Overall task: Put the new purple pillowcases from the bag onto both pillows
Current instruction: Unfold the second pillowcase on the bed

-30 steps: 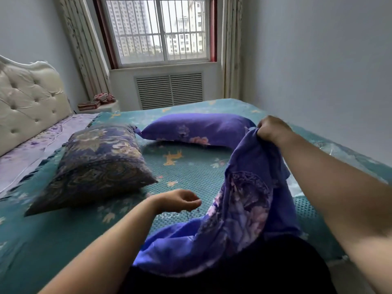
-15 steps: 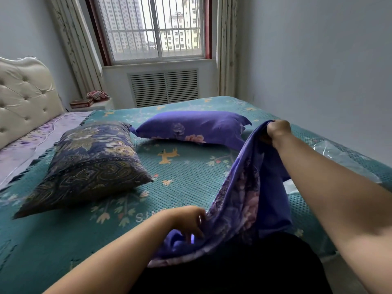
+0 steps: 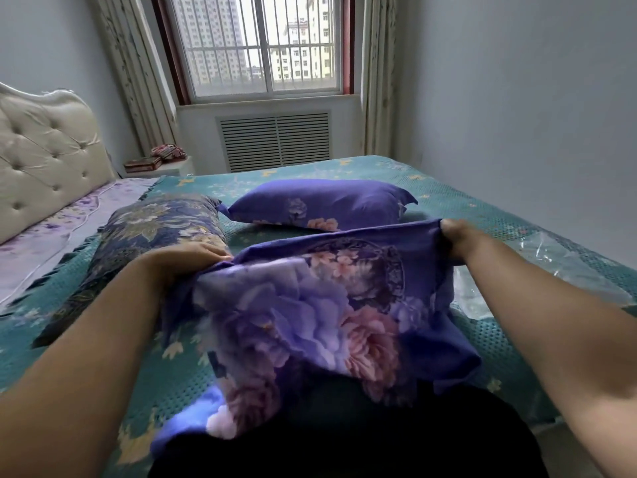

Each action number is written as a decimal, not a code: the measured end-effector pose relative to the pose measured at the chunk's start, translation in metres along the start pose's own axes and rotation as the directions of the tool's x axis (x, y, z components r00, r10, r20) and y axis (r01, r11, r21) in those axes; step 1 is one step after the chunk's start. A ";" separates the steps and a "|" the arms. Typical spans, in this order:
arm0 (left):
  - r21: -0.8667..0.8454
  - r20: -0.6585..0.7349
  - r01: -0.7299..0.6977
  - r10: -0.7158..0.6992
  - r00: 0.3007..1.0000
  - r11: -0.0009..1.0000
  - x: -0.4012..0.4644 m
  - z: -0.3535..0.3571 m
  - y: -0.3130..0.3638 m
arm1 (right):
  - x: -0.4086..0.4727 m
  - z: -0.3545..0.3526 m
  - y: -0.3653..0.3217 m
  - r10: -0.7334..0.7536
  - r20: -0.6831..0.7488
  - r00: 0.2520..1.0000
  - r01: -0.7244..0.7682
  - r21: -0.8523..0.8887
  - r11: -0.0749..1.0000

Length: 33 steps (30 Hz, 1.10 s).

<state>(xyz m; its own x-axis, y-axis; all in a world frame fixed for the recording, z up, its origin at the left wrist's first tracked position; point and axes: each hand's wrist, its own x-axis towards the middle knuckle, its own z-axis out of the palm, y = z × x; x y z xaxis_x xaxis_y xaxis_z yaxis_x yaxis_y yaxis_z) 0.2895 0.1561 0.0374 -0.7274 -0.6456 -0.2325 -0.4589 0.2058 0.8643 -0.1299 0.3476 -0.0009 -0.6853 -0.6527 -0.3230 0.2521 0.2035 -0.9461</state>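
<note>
A purple floral cotton pillowcase [image 3: 310,305] stretches between both hands, over the teal bed [image 3: 448,201]. The left hand [image 3: 193,257] grips its near-left edge; the right hand [image 3: 455,236] pinches its far corner.

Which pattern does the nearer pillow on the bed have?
Dark navy with gold floral paisley, seen in the head view.

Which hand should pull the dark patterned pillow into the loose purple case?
Left, probably. The left hand grips the pillowcase edge right beside the dark patterned pillow; the right hand holds the far corner, away from it.
</note>
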 end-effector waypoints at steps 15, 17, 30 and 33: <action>0.695 -0.464 0.285 0.109 0.879 0.660 0.113 0.050 -0.047 | 0.019 0.133 0.048 -0.198 0.141 0.970 0.223 -0.842 0.492; 0.751 -0.299 0.230 0.009 0.954 0.619 0.106 0.080 -0.069 | 0.012 0.131 0.079 -0.063 0.158 0.985 0.170 -0.904 0.392; 0.983 -0.021 0.116 -0.552 0.833 0.139 0.048 0.057 -0.098 | -0.015 0.121 0.143 0.484 0.518 0.705 -0.065 -0.632 0.772; 0.916 0.121 0.131 -0.572 0.812 0.379 0.054 0.043 -0.089 | -0.018 0.133 0.146 0.403 0.578 0.709 -0.067 -0.513 0.855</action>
<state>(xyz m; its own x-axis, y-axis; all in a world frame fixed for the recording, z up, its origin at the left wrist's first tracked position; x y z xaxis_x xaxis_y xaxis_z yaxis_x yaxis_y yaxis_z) 0.2692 0.1351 -0.0710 -0.3897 -0.5528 -0.7366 -0.7363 0.6674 -0.1113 0.0099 0.2918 -0.1298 0.0107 -0.8030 -0.5959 -0.0889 0.5928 -0.8004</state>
